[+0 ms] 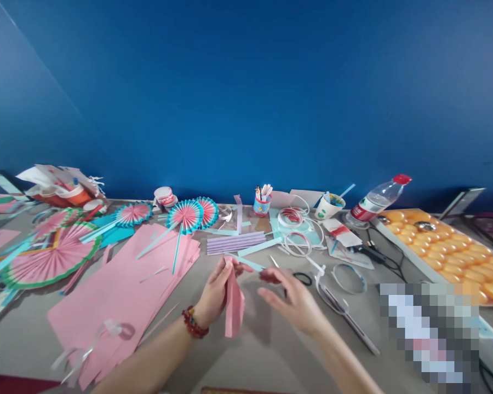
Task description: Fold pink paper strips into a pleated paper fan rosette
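The left hand point(214, 293) pinched the folded pink paper point(233, 309) at its upper end, above the grey table point(217, 366), while the right hand point(294, 300) stood half open beside it, apparently holding nothing. If the pinch loosened, the folds could perhaps spread, because their lower end hung free; whether the light-blue strip point(256, 267) was also gripped, I could not tell.

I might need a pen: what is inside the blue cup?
White and dark sticks, perhaps pens, poke from the blue cup; their lower ends and anything deeper are hidden.
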`<action>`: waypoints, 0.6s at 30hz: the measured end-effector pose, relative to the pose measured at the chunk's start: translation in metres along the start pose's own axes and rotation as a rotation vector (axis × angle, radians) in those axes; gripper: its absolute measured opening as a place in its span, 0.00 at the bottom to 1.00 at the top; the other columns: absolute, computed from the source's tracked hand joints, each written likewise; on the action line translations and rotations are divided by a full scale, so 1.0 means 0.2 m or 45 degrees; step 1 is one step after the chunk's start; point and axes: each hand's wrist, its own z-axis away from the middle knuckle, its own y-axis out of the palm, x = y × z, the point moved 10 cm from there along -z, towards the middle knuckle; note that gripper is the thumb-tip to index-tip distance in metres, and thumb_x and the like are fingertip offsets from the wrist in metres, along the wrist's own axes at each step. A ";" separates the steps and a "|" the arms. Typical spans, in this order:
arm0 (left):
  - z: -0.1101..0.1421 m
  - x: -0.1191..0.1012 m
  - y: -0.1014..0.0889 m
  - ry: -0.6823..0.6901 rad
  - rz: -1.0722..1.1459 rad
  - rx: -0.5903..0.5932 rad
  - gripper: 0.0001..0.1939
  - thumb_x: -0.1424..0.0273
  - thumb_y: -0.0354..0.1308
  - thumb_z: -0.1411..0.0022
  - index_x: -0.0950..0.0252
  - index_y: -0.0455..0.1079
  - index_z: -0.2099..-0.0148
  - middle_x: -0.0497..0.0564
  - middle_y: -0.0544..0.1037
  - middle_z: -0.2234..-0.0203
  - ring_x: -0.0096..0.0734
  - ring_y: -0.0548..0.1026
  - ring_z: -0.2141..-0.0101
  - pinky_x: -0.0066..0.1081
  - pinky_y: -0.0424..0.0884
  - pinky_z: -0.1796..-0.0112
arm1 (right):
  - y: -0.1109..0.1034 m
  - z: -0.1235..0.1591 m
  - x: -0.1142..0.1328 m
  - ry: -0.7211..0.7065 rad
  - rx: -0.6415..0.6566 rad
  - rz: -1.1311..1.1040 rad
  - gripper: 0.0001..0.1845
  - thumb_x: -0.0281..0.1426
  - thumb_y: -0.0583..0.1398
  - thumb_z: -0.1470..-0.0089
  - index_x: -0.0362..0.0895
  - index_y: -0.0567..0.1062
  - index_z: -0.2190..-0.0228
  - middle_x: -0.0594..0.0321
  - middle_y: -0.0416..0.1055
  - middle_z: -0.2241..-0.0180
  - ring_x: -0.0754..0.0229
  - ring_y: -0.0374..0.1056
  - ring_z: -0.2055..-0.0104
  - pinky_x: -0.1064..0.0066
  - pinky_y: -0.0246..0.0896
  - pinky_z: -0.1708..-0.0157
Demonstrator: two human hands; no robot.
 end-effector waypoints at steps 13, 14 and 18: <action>0.06 -0.16 0.05 0.194 -0.089 -0.075 0.13 0.57 0.55 0.35 0.62 0.66 0.57 0.56 0.80 0.58 0.41 0.75 0.51 0.39 0.67 0.51 | 0.34 -0.03 0.06 0.133 0.042 -0.510 0.09 0.21 0.54 0.57 0.45 0.70 0.74 0.67 0.71 0.73 0.61 0.67 0.67 0.73 0.60 0.65; 0.06 -0.16 0.06 0.204 -0.085 -0.070 0.13 0.58 0.55 0.34 0.62 0.66 0.57 0.56 0.80 0.57 0.41 0.75 0.51 0.40 0.66 0.50 | 0.33 -0.03 0.06 0.122 0.013 -0.537 0.09 0.21 0.54 0.57 0.45 0.70 0.74 0.66 0.70 0.72 0.61 0.66 0.67 0.73 0.60 0.64; 0.04 -0.18 0.11 0.230 -0.100 -0.038 0.11 0.61 0.54 0.33 0.63 0.67 0.56 0.56 0.80 0.58 0.40 0.76 0.52 0.40 0.64 0.48 | 0.32 -0.03 0.07 0.058 -0.031 -0.695 0.13 0.19 0.52 0.59 0.44 0.71 0.71 0.66 0.70 0.71 0.62 0.66 0.68 0.72 0.62 0.64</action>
